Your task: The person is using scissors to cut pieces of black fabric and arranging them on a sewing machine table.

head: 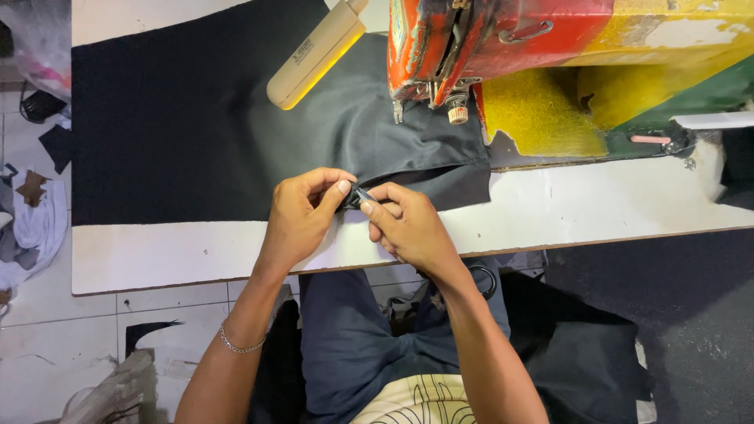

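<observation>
Nearest to me are the person's knees in dark blue trousers (353,338), with a thin silver chain bracelet (239,345) on the left wrist. Above them, both hands meet at the front edge of the white-topped bench (597,208). The left hand (302,212) is closed in a pinch, thumb against forefinger, on the near edge of the dark grey woven cloth (369,133). The right hand (404,224), just at its 3 o'clock and touching it at the fingertips, is curled nearly shut around a small dark tool (366,195) whose tip pokes out toward 10 o'clock, against the pinched fold; what kind of tool it is I cannot tell.

The cloth spreads from the hands toward 12 o'clock and runs under the foot of the red and yellow chipped-paint sewing machine (503,39), which fills the far right of the bench. At 11 o'clock from the hands a cream plastic bar lamp (314,55) hangs tilted over the cloth. A wide black felt mat (157,126) covers the far left of the bench, under the cloth's left part.

Off at 9 o'clock, white and grey fabric scraps (31,224) lie on the pale tiled floor (55,353).
</observation>
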